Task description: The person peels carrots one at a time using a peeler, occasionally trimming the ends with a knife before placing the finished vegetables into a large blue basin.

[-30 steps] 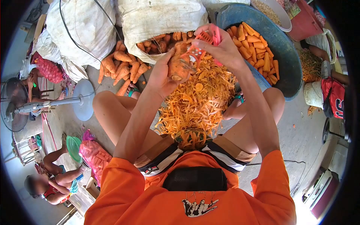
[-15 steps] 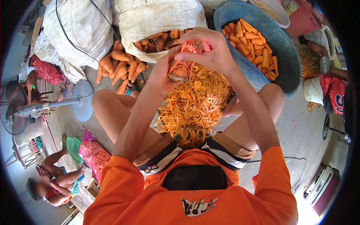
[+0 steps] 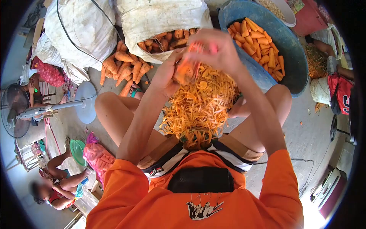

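My left hand (image 3: pixel 169 75) is wrapped round a carrot (image 3: pixel 185 73), its rounded end facing me. My right hand (image 3: pixel 219 51), smeared by motion, grips a red-orange plastic peeler (image 3: pixel 196 48) with slots, held against the carrot's far side. Fingers and blur hide where blade and carrot meet. Both hands are above a heap of orange carrot peelings (image 3: pixel 198 103) between my bent legs. A blue tub (image 3: pixel 295 65) at the upper right holds peeled carrots (image 3: pixel 263 45). Unpeeled carrots (image 3: pixel 124 66) spill on the floor at the upper left.
A white sack (image 3: pixel 164 15) of carrots lies open ahead, beside another full sack (image 3: pixel 80 30). A standing fan (image 3: pixel 85 102) is on the left. Two people sit along the left side, near a pink bag (image 3: pixel 97 154) and green basket (image 3: pixel 77 152). Another person's arm shows at right.
My right hand and the peeler have become blurred with motion, staying close to the carrot. The carrot's end has tilted slightly in my left hand. The whole view has shifted a little.
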A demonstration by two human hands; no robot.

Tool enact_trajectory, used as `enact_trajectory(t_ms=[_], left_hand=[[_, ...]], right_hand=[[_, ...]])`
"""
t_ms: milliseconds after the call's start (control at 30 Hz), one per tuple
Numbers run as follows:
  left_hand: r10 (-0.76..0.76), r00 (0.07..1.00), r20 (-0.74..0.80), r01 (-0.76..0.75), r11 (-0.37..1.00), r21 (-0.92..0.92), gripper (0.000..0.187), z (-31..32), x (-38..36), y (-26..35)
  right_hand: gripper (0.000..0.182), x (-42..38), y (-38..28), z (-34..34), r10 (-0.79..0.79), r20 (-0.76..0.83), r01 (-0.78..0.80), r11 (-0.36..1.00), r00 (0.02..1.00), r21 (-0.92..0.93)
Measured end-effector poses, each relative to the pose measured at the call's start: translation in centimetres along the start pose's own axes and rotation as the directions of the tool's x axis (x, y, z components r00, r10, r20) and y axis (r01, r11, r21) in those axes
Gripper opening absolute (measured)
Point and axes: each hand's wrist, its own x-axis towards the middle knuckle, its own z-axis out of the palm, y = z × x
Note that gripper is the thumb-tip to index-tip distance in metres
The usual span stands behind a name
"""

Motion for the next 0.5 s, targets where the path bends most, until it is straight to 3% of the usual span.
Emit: enact_trajectory(t_ms=[33,100,133,167,233,267,367,400,500], left_hand=[[0.051,0.996,-0.072,-0.049,0.998,0.029,0.035,0.6,0.3,-0.4],[0.107,0.985,-0.137,-0.099,0.993,0.06,0.037,1.3,0.2,-0.5],[0.08,0.988,-0.132,-0.077,0.997,0.03,0.037,1.4,0.0,-0.2],[0.056,0.991,-0.124,-0.056,0.998,0.002,0.037,1.5,0.0,0.2],[0.067,0.993,-0.101,-0.071,0.997,-0.03,0.037,1.1,0.0,0.3],[0.077,0.994,-0.076,-0.082,0.995,-0.062,0.037,1.0,0.0,0.3],[0.072,0.993,-0.091,-0.081,0.992,-0.097,0.036,1.5,-0.3,0.0],[0.079,0.995,-0.055,-0.078,0.997,0.024,0.035,0.6,-0.2,0.3],[0.075,0.988,-0.132,-0.076,0.997,-0.004,0.035,2.1,-0.8,0.6]], right_hand=[[0.034,-0.2,2.4,-0.6,0.008,-0.005,-0.008,1.0,1.0,0.002],[0.028,0.0,5.2,-1.7,0.367,-0.172,-0.368,0.929,0.914,0.028],[0.031,0.3,5.4,-1.8,0.411,-0.162,-0.378,0.904,0.897,0.2],[0.031,0.0,5.3,-1.4,0.403,-0.164,-0.37,0.907,0.9,0.199],[0.031,0.2,-0.3,0.4,0.177,-0.1,-0.162,0.977,0.979,0.14],[0.032,0.7,-2.5,0.0,0.021,0.05,-0.023,0.999,0.999,0.033],[0.031,-0.1,0.9,0.1,0.117,-0.039,-0.119,0.992,0.992,-0.051],[0.032,-0.6,4.4,0.3,0.296,-0.125,-0.272,0.945,0.947,0.18],[0.018,0.2,4.9,-1.7,0.272,-0.167,-0.249,0.957,0.948,0.151]])
